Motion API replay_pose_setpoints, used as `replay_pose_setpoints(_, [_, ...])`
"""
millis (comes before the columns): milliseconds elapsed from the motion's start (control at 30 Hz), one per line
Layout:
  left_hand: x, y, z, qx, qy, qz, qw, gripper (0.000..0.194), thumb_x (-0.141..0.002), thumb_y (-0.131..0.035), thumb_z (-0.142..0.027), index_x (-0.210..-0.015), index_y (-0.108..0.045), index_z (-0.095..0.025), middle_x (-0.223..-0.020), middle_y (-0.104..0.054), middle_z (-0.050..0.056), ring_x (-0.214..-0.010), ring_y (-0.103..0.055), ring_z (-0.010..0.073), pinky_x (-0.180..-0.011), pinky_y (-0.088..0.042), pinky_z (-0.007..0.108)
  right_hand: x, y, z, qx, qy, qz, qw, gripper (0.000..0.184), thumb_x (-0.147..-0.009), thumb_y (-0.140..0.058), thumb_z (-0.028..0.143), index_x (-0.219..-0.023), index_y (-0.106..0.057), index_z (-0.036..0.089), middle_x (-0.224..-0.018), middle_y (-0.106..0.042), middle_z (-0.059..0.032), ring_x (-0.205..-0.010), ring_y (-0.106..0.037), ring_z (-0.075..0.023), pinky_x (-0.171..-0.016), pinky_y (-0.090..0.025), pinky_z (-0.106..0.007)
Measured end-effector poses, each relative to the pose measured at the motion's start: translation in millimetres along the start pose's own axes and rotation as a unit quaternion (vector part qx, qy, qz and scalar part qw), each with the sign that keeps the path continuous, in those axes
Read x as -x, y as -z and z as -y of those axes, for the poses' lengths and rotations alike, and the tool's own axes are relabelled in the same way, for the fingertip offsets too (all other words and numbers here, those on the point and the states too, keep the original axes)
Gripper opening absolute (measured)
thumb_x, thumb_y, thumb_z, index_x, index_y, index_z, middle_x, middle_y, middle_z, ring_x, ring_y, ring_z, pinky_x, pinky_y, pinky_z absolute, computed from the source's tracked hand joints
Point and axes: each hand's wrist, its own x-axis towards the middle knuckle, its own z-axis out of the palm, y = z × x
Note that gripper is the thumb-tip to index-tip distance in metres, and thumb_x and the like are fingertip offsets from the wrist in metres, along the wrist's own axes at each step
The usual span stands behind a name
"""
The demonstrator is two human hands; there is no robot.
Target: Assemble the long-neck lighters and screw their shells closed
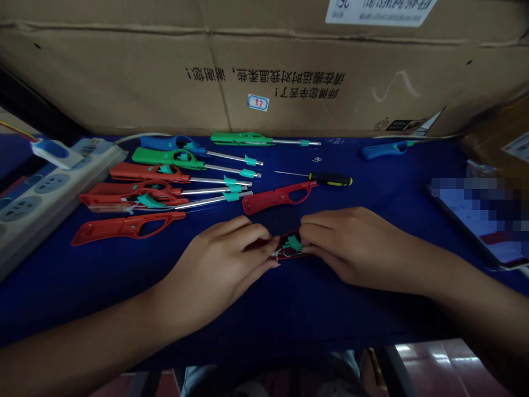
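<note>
Between my two hands, low over the blue tabletop, is an opened red long-neck lighter [292, 245] with a green trigger piece and white wires showing inside. My left hand [231, 256] pinches its left end. The fingers of my right hand [341, 242] are closed around its right end, which they hide. Just beyond lies a loose red lighter shell half [276, 199] with a trigger loop. A black and yellow screwdriver [330, 179] rests behind that shell, its shaft pointing left.
Several long-neck lighters [165, 158] in blue, green and red lie at left, beside another red shell half [119, 227]. A white power strip [41, 193] borders them. A cardboard box [144, 82] stands behind; a blue shell [384, 150] and a phone [479, 220] are at right.
</note>
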Motion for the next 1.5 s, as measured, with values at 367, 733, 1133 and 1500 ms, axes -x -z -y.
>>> replay_pose_setpoints(367, [1, 0.8, 0, 0.022, 0.014, 0.007, 1.000, 0.021, -0.098, -0.062, -0.027, -0.115, -0.072, -0.019, -0.099, -0.070, 0.003, -0.088, -0.061, 0.0188, -0.076, -0.055, 0.033, 0, -1, -1, -0.050, -0.015, 0.026, 0.998, 0.011, -0.096, -0.052, 0.012, -0.087, -0.058, 0.017, -0.085, -0.064, -0.0013, -0.072, -0.061, -0.0146, -0.063, -0.037, -0.028])
replay_pose_setpoints(733, [1, 0.0, 0, 0.028, 0.016, 0.004, 0.999, 0.021, -0.098, -0.063, -0.026, -0.116, -0.072, -0.020, -0.102, -0.071, 0.003, -0.091, -0.062, 0.0185, -0.079, -0.056, 0.033, -7, -4, -18, -0.282, -0.104, 0.012, 0.954, 0.011, -0.085, -0.076, 0.027, -0.079, -0.071, 0.020, -0.073, -0.063, 0.0045, -0.065, -0.056, -0.0090, -0.060, -0.039, -0.023])
replay_pose_setpoints(1133, [0, -1.2, -2, -0.020, 0.009, 0.041, 0.999, 0.039, -0.101, -0.058, -0.026, -0.140, -0.058, -0.023, -0.103, -0.066, 0.003, -0.091, -0.058, 0.0181, -0.082, -0.054, 0.035, -9, -7, -20, -0.334, -0.145, 0.008, 0.931, 0.017, -0.086, -0.071, 0.036, -0.082, -0.071, 0.019, -0.068, -0.058, 0.0045, -0.059, -0.049, -0.0091, -0.054, -0.037, -0.024])
replay_pose_setpoints(1500, [-1, 0.8, -10, -0.155, -0.054, 0.063, 0.984, 0.040, -0.096, -0.059, -0.015, -0.136, -0.061, -0.014, -0.098, -0.067, 0.005, -0.083, -0.055, 0.0219, -0.068, -0.051, 0.036, -10, -13, -8, -0.248, -0.222, -0.021, 0.943, 0.016, -0.080, -0.077, 0.033, -0.075, -0.067, 0.021, -0.065, -0.060, 0.0056, -0.060, -0.052, -0.0095, -0.053, -0.033, -0.025])
